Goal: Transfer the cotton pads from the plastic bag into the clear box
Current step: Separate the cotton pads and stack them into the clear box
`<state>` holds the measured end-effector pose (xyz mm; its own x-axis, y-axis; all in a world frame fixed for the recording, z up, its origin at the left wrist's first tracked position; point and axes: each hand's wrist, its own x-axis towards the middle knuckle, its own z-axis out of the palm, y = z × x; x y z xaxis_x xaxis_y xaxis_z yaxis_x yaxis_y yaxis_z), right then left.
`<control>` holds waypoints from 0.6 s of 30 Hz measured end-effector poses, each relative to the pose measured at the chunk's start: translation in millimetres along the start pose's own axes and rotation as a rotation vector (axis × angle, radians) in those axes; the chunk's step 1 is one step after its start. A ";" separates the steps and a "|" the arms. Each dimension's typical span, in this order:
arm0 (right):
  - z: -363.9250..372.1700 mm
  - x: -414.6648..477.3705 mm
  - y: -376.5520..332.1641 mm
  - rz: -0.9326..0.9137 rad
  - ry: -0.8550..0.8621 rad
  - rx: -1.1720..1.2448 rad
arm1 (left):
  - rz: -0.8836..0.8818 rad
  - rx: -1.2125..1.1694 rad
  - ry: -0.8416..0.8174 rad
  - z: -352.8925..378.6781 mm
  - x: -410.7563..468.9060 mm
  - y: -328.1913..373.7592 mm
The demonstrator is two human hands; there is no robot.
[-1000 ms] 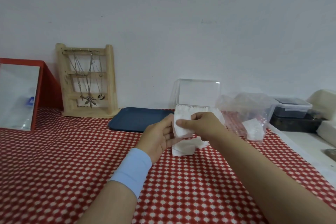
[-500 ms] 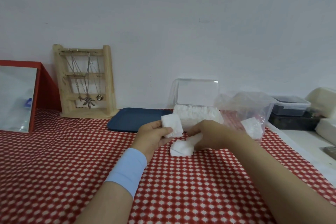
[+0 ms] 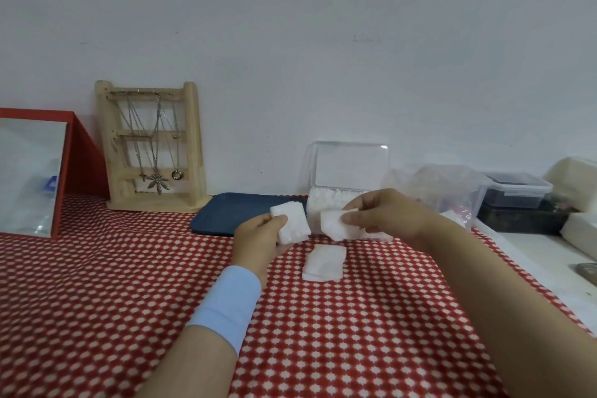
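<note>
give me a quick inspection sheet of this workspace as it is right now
surface: red-and-white patterned tablecloth, wrinkled at the left
job's things: clear plastic box, lid up, white pads inside; crumpled clear plastic bag to its right; small stack of white cotton pads lying on the cloth
clutter: dark blue tray; wooden jewellery stand with necklaces; red-framed mirror; dark lidded containers at the far right
grippers: left hand holds a thick pad stack; right hand pinches a second pad bundle
cables: nothing seen
surroundings: plain white wall
</note>
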<state>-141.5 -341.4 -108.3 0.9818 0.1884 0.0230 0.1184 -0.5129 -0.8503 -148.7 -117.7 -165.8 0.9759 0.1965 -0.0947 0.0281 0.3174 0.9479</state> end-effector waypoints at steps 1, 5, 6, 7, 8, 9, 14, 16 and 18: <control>1.0 0.8 -1.0 -0.016 0.016 0.043 | 0.010 0.013 0.009 0.0 0.0 0.0; 6.3 -2.4 -9.5 -0.086 -0.013 0.177 | 0.017 0.050 -0.039 3.0 -3.9 0.9; 7.8 -4.4 -12.2 -0.108 -0.032 0.171 | 0.022 0.060 -0.065 4.6 -5.4 0.9; 9.2 -5.7 -14.1 -0.134 -0.044 0.159 | 0.026 0.072 -0.090 6.2 -7.0 1.3; 10.5 -6.1 -15.3 -0.161 -0.046 0.149 | 0.023 0.080 -0.116 7.8 -8.7 1.7; 11.9 -5.8 -16.0 -0.182 -0.037 0.140 | 0.014 0.077 -0.145 9.4 -10.5 2.4; 20.1 -1.5 -15.5 -0.238 0.079 0.073 | -0.074 0.028 -0.354 15.1 -16.5 5.9; 23.0 -2.1 -17.1 -0.244 0.077 0.083 | -0.039 0.088 -0.363 15.1 -16.6 3.8; 24.0 -1.6 -17.7 -0.207 0.064 0.060 | -0.033 0.075 -0.325 14.0 -14.8 1.9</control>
<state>-148.7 -312.5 -105.9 0.9451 0.2299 0.2320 0.3112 -0.4180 -0.8535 -160.1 -133.0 -158.3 0.9918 -0.1229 -0.0354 0.0651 0.2471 0.9668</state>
